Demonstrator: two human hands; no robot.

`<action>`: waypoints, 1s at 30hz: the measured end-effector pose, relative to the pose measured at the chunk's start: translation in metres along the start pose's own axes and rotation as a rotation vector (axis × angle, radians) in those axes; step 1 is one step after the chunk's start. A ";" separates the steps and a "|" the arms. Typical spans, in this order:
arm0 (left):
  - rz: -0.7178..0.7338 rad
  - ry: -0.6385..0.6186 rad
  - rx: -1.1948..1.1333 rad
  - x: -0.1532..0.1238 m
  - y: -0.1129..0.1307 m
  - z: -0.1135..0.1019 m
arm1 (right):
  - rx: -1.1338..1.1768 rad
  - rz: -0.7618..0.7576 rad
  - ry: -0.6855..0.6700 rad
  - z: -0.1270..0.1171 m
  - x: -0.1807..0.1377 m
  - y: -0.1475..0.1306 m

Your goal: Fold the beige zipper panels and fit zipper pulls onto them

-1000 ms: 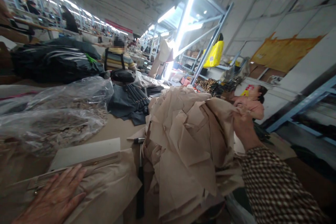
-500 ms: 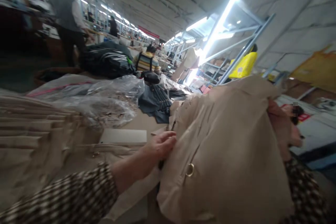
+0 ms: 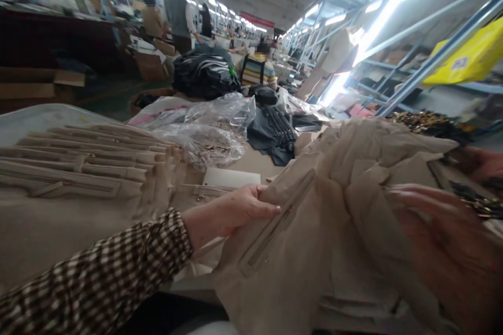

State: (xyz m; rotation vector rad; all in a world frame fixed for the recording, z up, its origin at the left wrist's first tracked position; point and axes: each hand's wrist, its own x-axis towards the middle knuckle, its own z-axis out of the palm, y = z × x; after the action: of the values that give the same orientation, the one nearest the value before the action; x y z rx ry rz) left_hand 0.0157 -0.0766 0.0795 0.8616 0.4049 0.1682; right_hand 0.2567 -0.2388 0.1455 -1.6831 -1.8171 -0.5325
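Left hand: the left hand [image 3: 245, 210] pinched the edge of a zippered cloth [image 3: 281, 256], thumb on top beside the zipper [image 3: 281, 220], with the fingers mostly hidden.
Right hand: the right hand [image 3: 440, 241] was blurred against the crumpled heap [image 3: 365, 167]; whether it gripped anything, I could not tell.
Zippered cloth: it lay slanted in front of the person, its far side meeting the heap.
Neat stack: layered zippered pieces [image 3: 98, 167] lay well to the left, near a white card [image 3: 231, 177].
Snag risk: a pull on the cloth could probably have dragged neighbouring folds along, since they lay tangled together.
Slip risk: the left hand held only an edge, so a sharp tug might have freed it.
Crease risk: pressing the bunched heap could have wrinkled the cloth.
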 end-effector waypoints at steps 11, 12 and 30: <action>-0.183 0.128 0.135 -0.027 -0.013 0.034 | 0.297 -0.246 -0.408 0.053 0.001 -0.045; -0.188 0.131 0.151 -0.026 -0.012 0.037 | 0.273 -0.256 -0.442 0.052 -0.002 -0.045; 0.873 0.727 0.821 -0.016 0.057 0.032 | -0.264 -0.302 -0.203 -0.033 0.038 0.006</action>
State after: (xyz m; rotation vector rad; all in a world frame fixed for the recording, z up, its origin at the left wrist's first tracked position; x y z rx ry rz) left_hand 0.0149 -0.0673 0.1460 1.7578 0.7739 1.2075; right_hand 0.2673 -0.2308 0.1946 -1.6894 -2.2514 -0.7816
